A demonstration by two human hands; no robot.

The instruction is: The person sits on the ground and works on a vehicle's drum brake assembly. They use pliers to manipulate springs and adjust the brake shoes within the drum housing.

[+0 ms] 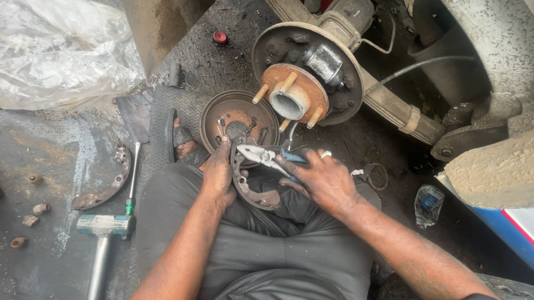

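While sitting cross-legged on the oily floor, got the left hand (218, 172) clamped round a curved brake shoe (249, 186) resting over the lap, right hand (322, 179) closed on blue-handled pliers (267, 156) with the jaws poked at the shoe's upper end. Just past the hands, brake drum (238, 117) lying flat, sandalled foot (182, 140) beside it. Further up, rusty wheel hub (291, 95) with bare studs on its backing plate (308, 72). Off to the left, hammer (101, 243), screwdriver (132, 181), second brake shoe (107, 180), few loose wheel nuts (33, 213).

Hammer (101, 243) lies left of brake drum (238, 117).
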